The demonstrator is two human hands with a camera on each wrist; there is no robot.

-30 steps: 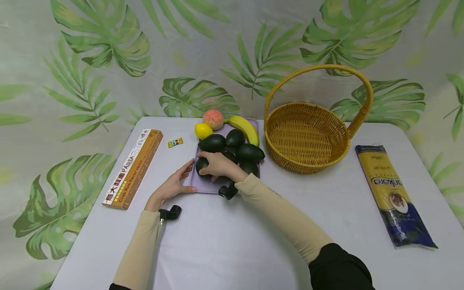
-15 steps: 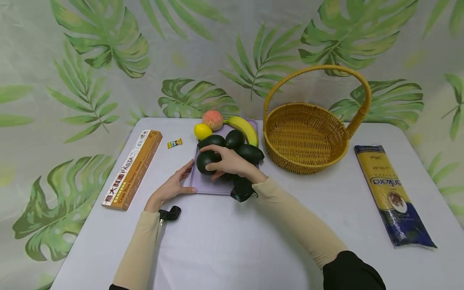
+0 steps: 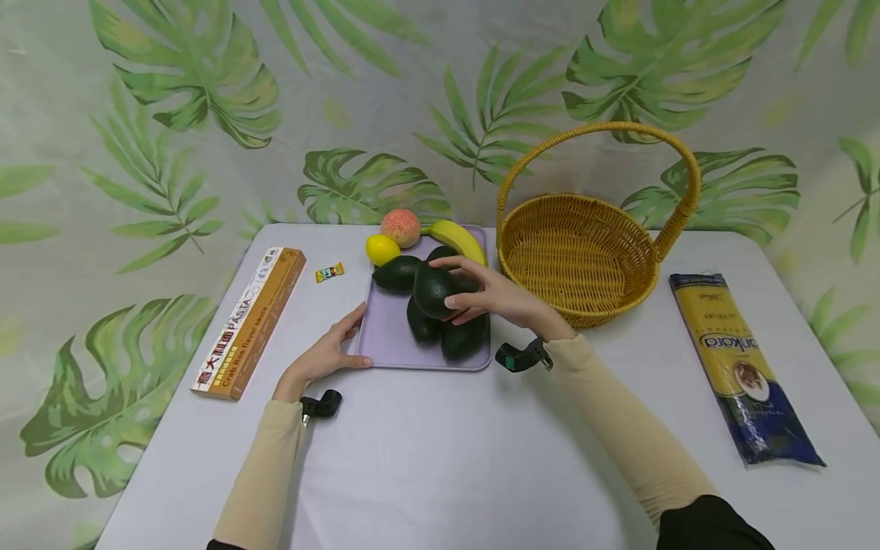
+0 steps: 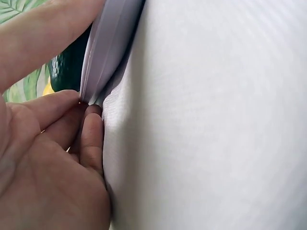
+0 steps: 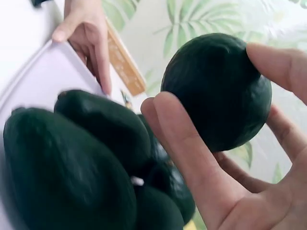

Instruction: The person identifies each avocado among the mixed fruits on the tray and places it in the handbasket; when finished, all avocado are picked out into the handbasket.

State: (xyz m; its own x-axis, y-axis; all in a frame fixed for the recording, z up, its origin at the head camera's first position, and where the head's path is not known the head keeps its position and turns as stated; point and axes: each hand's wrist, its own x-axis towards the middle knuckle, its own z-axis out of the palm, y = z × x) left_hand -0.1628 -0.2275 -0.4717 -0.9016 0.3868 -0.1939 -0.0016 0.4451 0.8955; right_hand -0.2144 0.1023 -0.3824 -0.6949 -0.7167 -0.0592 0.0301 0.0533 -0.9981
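My right hand (image 3: 498, 298) holds a dark green avocado (image 3: 431, 290) between thumb and fingertips, raised over the pile in the head view. In the right wrist view the same round avocado (image 5: 216, 91) hangs apart from the others. My left hand (image 3: 328, 353) holds the front left corner of the lilac tray (image 3: 385, 341), thumb at the front rim and fingers along the left side. Fingertips press against the tray's rim (image 4: 93, 57) in the left wrist view. Several more avocados (image 3: 464, 340) lie on the tray, partly hidden by my right hand.
A banana (image 3: 459, 240), a peach (image 3: 401, 228) and a lemon (image 3: 382, 250) lie toward the tray's back. To its right stands a wicker basket (image 3: 543, 302) with a tall handle. A pasta box (image 3: 250, 325) and small candy (image 3: 329, 272) lie left, a pasta bag (image 3: 745, 367) far right.
My right hand has lifted the avocado from the tray's left side and carried it right, over the other avocados. My left hand stays at the tray's corner.
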